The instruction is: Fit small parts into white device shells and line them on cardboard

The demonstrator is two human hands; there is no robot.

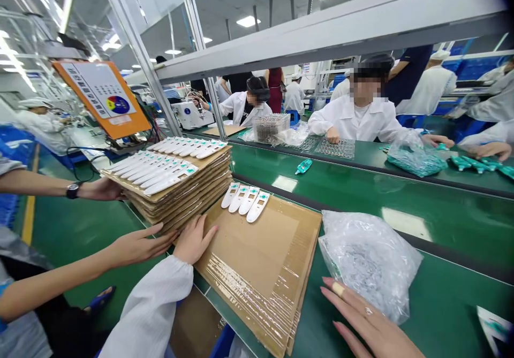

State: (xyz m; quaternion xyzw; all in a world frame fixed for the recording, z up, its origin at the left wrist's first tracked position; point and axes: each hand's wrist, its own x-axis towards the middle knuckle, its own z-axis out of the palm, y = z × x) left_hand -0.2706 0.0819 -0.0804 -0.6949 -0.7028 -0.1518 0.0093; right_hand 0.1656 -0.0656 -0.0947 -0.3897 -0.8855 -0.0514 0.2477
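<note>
My left hand, in a white sleeve, lies flat and open on the near left edge of a brown cardboard sheet, beside a stack of cardboard sheets. Several white device shells lie in a row at the sheet's far edge. More white shells cover the top of the stack. My right hand, with a ring on it, rests open and flat on the green table, just below a crumpled clear plastic bag.
A co-worker's bare arms reach in from the left: one hand at the stack's base, another with a watch behind it. Across the green belt sit workers in white coats with trays and teal parts. An orange chart board stands at the left.
</note>
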